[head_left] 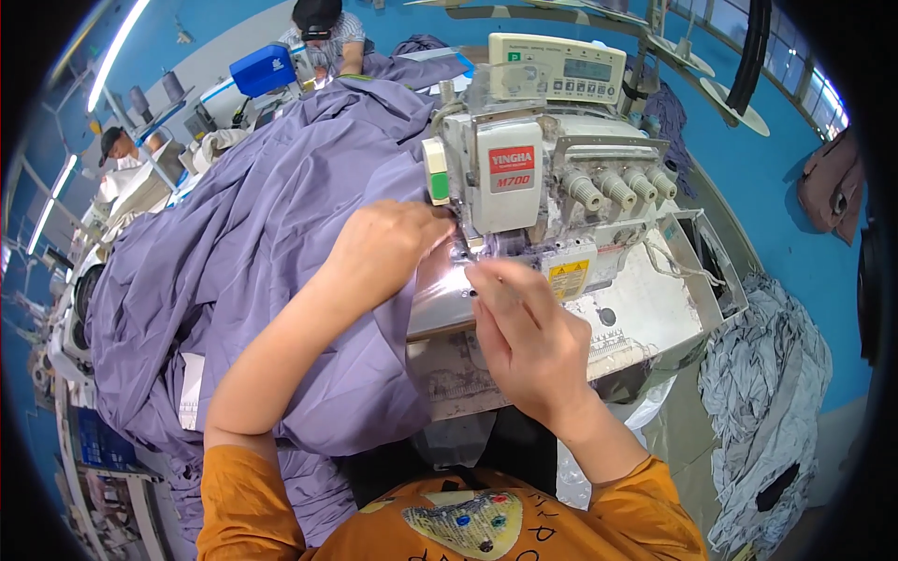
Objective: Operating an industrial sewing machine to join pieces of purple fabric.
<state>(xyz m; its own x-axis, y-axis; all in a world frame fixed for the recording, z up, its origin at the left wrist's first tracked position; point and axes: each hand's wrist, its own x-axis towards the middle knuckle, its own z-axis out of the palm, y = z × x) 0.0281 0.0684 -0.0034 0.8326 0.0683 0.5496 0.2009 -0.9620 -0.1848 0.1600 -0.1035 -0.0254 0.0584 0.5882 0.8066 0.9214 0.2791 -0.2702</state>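
Note:
A white overlock sewing machine (510,192) stands in front of me, its sewing area lit brightly. A large purple fabric (281,168) is heaped over the table on the left and hangs down its front. My left hand (388,248) is closed at the fabric's right edge, its fingertips partly hidden beside the needle area. Just right of the needle area, my right hand (535,337) has thumb and fingers pinched together. A thin dark piece shows by its fingertips, too small to make out.
A control box with a screen (564,70) sits atop the machine, above several tension knobs (617,190). Grey fabric (767,402) hangs in a heap on the right. Two other people work at the far left, one near a blue-headed machine (264,70).

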